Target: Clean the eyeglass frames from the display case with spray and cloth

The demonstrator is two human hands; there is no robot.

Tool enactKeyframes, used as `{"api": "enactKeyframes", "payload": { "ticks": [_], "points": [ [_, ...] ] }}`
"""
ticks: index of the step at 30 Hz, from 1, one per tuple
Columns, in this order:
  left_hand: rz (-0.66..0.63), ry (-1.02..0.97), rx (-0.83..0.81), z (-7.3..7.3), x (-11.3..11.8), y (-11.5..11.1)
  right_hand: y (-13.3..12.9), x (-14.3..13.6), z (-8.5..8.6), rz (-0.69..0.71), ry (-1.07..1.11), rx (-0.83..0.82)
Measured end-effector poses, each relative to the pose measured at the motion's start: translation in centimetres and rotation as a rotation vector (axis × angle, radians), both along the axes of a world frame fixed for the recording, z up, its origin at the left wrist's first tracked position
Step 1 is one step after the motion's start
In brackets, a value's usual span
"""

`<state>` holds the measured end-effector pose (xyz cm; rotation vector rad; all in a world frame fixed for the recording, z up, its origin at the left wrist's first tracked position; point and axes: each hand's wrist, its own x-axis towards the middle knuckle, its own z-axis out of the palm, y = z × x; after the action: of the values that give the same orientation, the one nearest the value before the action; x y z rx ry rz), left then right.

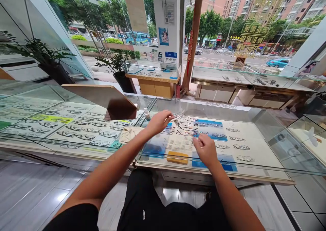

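Observation:
My left hand (pixel 160 123) is raised over the glass display counter, its fingers pinched on a small pale item (pixel 175 118) with thin ends pointing right; I cannot make out exactly what it is. My right hand (pixel 205 148) hangs above the counter's front part, fingers curled in; whether they hold something is too small to tell. Rows of eyeglasses (pixel 187 129) lie in the case between and beyond the hands. A crumpled beige cloth (pixel 129 135) rests left of my left forearm, and a small white bottle (pixel 147 114) stands behind it.
A wooden-backed tilted panel (pixel 96 96) stands on the counter at left. More eyeglasses (pixel 84 129) fill the left case. An orange-yellow pad (pixel 177 157) and a blue pad (pixel 153 150) lie near the front edge. Potted plants (pixel 122 71) and other display cases (pixel 216 76) stand beyond.

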<state>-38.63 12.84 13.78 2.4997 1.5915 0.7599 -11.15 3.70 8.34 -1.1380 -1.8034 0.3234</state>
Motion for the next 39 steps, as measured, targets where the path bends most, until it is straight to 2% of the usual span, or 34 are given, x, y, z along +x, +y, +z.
{"api": "enactKeyframes", "payload": {
  "ticks": [1,4,7,10,15,24,30,35,39],
  "points": [
    [0.002,0.202,-0.002,0.4,-0.8,1.5,0.6,1.4,-1.1,-0.011,-0.001,-0.07],
    [-0.019,0.375,-0.057,0.2,-2.7,5.4,2.1,5.2,-5.1,-0.054,0.083,-0.328],
    [-0.034,0.468,-0.107,-1.5,-3.6,8.0,2.4,7.3,-8.4,-0.119,0.176,-0.41],
    [-0.042,0.534,-0.139,-3.6,-3.9,9.6,2.1,7.9,-10.0,-0.118,0.229,-0.41],
    [-0.049,0.609,-0.19,-6.0,-4.1,10.5,2.1,7.8,-10.5,-0.11,0.251,-0.407],
    [-0.05,0.628,-0.226,-7.0,-4.1,10.6,1.9,7.7,-10.4,-0.101,0.231,-0.422],
    [-0.017,0.606,-0.254,-6.6,-4.3,11.5,1.9,7.9,-10.3,-0.053,0.271,-0.451],
    [0.057,0.567,-0.253,-5.7,-4.4,13.5,2.1,8.2,-10.1,-0.068,0.358,-0.43],
    [0.101,0.549,-0.3,-5.8,-3.7,15.0,2.3,8.4,-10.2,-0.045,0.392,-0.407]
  ]
}}
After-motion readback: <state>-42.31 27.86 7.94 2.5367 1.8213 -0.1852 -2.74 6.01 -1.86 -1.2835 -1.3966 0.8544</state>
